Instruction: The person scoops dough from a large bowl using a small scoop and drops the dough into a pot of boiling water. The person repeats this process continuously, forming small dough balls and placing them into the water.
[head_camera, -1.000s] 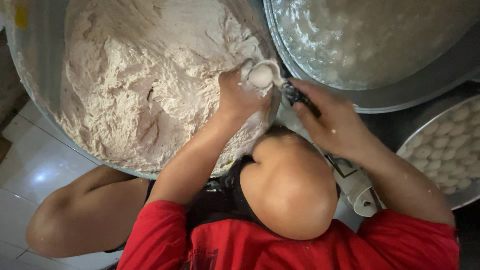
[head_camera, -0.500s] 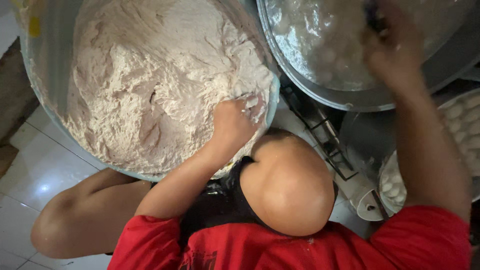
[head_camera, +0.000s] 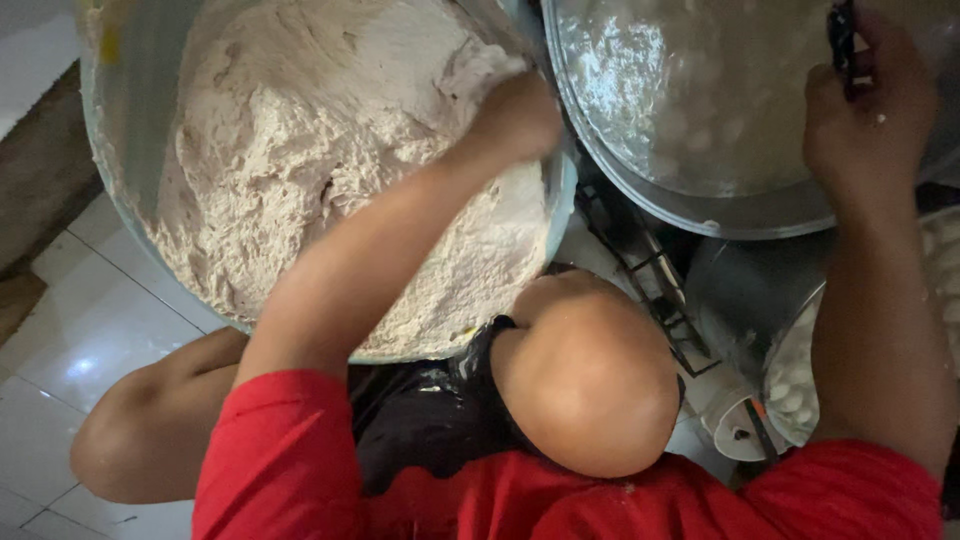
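Observation:
A large pale-blue bowl (head_camera: 118, 150) holds a big mass of pale, sticky dough (head_camera: 300, 170). My left hand (head_camera: 515, 115) is sunk into the dough at the bowl's right side, fingers curled around a lump of it. My right hand (head_camera: 865, 110) is raised over a wide metal pot (head_camera: 700, 212) of cloudy water, where several pale balls (head_camera: 690, 125) float. It grips the dark handle of a utensil (head_camera: 842, 35), whose lower end is hidden behind the hand.
My bent knee (head_camera: 590, 385) rises between the bowl and the pot. A black stove frame (head_camera: 645, 262) sits under the pot. At the right edge a metal tray (head_camera: 795, 385) holds several white dough balls. White floor tiles (head_camera: 60, 340) lie to the left.
A dough ball squeezed from my left fist a second ago is gone. My right hand has swung from the bowl's rim up over the pot, and my left hand has pushed back into the dough.

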